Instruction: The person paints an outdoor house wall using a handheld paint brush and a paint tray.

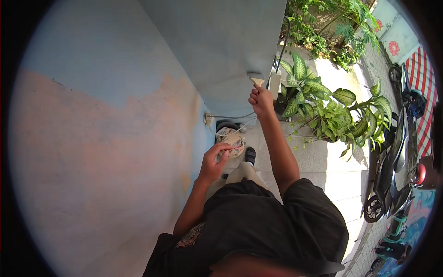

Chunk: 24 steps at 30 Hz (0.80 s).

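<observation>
My right hand (261,101) is stretched up and forward, fingers wrapped around the cream handle of a flat scraper (257,81). The scraper's wide grey edge meets the blue-grey wall (221,51) close to its outer corner. Lower and to the left, my left hand (213,162) is held in front of me with thumb and fingers drawn together. A small pinkish thing shows at its fingertips, too small to make out. Just beyond those fingertips, on the ground, stands a pale round container (234,138) with mixed bits in it.
On my left a wall (101,138) has a blue upper part and patchy pinkish lower part. A socket (208,119) with pale cables sticks out from it. Potted leafy plants (323,99) stand to the right of the corner. Farther right a motorcycle (387,161) is parked.
</observation>
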### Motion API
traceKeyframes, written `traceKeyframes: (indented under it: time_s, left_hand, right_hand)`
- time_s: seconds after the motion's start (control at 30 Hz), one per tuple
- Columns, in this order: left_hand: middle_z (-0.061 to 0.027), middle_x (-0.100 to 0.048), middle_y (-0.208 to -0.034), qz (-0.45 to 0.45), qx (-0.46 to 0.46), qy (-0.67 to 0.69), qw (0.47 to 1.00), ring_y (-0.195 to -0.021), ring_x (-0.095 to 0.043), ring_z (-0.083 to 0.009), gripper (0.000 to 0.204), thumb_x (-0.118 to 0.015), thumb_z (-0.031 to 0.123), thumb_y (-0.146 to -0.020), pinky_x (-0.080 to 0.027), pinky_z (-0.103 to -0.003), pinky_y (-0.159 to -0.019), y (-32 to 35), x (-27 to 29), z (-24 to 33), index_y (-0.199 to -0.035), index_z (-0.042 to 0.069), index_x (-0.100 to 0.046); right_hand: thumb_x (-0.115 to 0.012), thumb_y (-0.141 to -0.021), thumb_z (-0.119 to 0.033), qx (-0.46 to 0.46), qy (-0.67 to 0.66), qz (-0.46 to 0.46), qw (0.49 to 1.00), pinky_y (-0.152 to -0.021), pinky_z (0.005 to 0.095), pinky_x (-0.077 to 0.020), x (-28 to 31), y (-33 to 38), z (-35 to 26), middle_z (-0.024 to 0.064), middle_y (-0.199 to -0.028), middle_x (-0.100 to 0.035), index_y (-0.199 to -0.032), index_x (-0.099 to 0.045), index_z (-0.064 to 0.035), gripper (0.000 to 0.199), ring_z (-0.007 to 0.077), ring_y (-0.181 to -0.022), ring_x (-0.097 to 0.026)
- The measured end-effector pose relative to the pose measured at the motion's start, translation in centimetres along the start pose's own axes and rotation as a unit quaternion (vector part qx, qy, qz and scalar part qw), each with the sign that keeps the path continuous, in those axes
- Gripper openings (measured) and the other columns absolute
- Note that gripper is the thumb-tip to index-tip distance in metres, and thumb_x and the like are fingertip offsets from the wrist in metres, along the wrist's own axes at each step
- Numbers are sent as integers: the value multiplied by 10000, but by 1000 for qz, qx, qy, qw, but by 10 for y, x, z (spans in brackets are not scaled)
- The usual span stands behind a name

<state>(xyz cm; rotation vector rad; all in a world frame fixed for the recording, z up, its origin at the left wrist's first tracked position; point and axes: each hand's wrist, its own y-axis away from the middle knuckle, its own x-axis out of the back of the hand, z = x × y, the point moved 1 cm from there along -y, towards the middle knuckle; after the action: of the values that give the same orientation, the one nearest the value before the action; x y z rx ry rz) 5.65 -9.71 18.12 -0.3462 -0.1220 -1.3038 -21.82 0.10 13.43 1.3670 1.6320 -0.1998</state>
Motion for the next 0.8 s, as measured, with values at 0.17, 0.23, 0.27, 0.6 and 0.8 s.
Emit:
traceKeyframes:
  time_s: [0.17, 0.23, 0.27, 0.6, 0.8]
  left_hand:
    - [-118, -671, -1028, 26, -35, 25, 999, -968, -650, -213, 145, -570, 39, -942, -496, -322, -889, -2, 6, 4, -1048, -11, -654]
    - [-112, -677, -1029, 27, -27, 44, 998, -972, -651, -210, 151, -569, 44, -943, -498, -324, -894, 0, 7, 5, -1056, -6, -655]
    - [-112, -677, -1029, 28, -31, 45, 998, -972, -651, -210, 151, -569, 44, -943, -498, -324, -894, 0, 6, 7, -1056, -6, -655]
    - [-111, -682, -1033, 32, -44, 54, 997, -975, -646, -206, 167, -561, 69, -952, -497, -329, -896, 14, 11, 16, -1069, -2, -656]
    - [-109, -680, -1037, 64, -51, 36, 996, -946, -652, -192, 163, -556, 59, -955, -504, -321, -875, 23, 25, 29, -1069, 0, -656]
  right_hand:
    - [-479, -1026, -155, 143, 58, -148, 977, -435, 226, -262, -109, 101, -80, -28, -695, -424, -1076, -513, -69, 105, 46, -480, -300]
    - [-474, -1031, -161, 206, 84, -221, 949, -440, 225, -257, -153, 129, -106, -32, -689, -411, -1059, -512, -74, 100, 42, -488, -291]
    - [-472, -1033, -168, 232, 97, -267, 930, -446, 225, -256, -173, 139, -122, -32, -684, -401, -1064, -521, -61, 121, 45, -494, -290]
    - [-505, -1040, -211, 385, 160, -293, 860, -445, 228, -235, -248, 75, -170, -57, -628, -360, -1189, -579, -22, 252, 48, -488, -270]
    - [-511, -1041, -276, 303, 186, -130, 926, -413, 222, -240, -84, 12, -7, -56, -620, -374, -1186, -582, -66, 265, 39, -465, -297]
